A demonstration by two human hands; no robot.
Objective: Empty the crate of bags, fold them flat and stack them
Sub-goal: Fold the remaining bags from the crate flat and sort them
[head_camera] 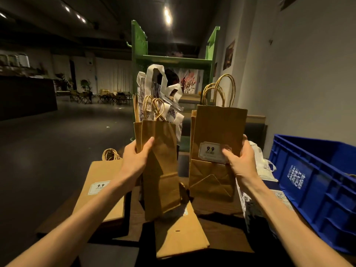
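A tall green wooden shelf frame (174,60) stands in the middle of the room, with two upright side boards and a flat shelf between them. Behind it, a white canvas with red and dark brush strokes (189,80) leans near the grey wall (308,74). A small dark framed picture (229,54) hangs on this wall. At the far left is a long black counter (27,95) with jars on top. Folding chairs and low tables (100,96) stand in the back. A bright ceiling lamp (167,15) shines above.

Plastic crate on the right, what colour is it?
Blue, with white lettering on its side: the ribbed plastic crate shows best in the head view.
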